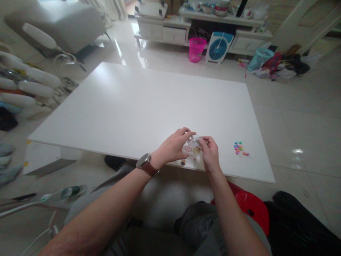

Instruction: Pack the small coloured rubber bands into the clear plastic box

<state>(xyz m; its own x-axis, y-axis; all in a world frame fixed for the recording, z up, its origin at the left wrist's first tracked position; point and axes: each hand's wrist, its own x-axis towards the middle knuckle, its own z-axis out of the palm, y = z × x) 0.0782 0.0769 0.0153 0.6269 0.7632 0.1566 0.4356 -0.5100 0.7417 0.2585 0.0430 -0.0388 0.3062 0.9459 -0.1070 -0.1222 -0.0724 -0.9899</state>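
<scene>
A small clear plastic compartment box point(188, 149) lies near the front edge of the white table point(149, 103), with rings of pinkish and golden colour in its sections. My left hand point(176, 145), a watch on its wrist, spans the box from the left, fingers at the far edge and thumb at the near one. At the box's right side my right hand point(210, 151) is closed in a pinch; what lies between the fingertips is too small to name. A small yellow and blue figure point(183, 162) and a small pale piece point(194, 162) lie at the table edge.
Several small bright-coloured pieces point(239, 147) lie to the right on the table. Below the right arm stands a red stool point(252, 209), beside a black bag point(298, 220). Beyond the table are a pink basket point(196, 49) and a blue fan point(218, 48).
</scene>
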